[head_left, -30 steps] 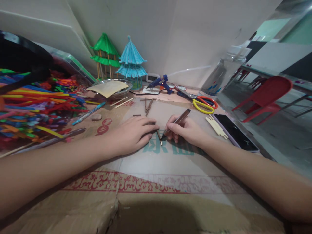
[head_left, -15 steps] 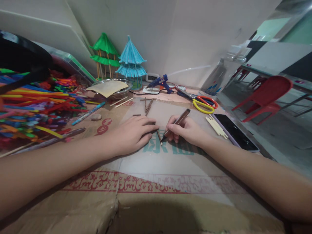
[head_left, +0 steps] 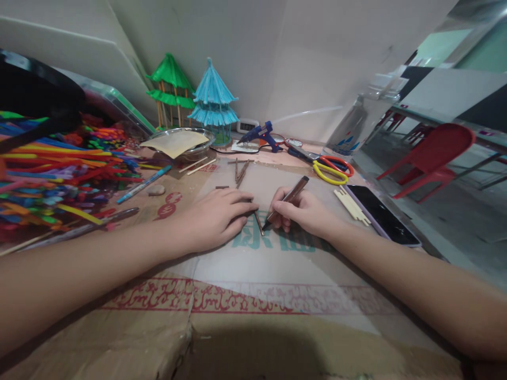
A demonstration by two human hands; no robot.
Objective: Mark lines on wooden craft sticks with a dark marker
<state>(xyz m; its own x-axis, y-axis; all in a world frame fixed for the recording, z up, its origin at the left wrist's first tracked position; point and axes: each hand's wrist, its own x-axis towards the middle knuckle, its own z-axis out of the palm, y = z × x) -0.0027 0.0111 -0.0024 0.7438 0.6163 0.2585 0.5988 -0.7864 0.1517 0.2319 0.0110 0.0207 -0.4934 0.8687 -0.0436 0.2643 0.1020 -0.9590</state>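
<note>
My left hand (head_left: 216,216) lies flat on the cardboard sheet (head_left: 253,295), its fingertips pressing down a thin wooden stick (head_left: 259,222). My right hand (head_left: 304,211) is closed around a brown marker pen (head_left: 285,202), whose tip touches the near end of that stick. Part of the stick is brown, its near tip pale. The far end of the stick is hidden under my left fingers.
Brown-coloured sticks (head_left: 240,172) lie further back. A glue gun (head_left: 259,135), scissors (head_left: 331,169), a phone (head_left: 382,214) and pale sticks (head_left: 351,205) sit to the right. Coloured sticks (head_left: 51,169) pile at left, two small stick pagodas (head_left: 213,100) and a glass bowl (head_left: 182,142) behind.
The marker tip has shifted very slightly along the stick. Both hands otherwise stay where they were.
</note>
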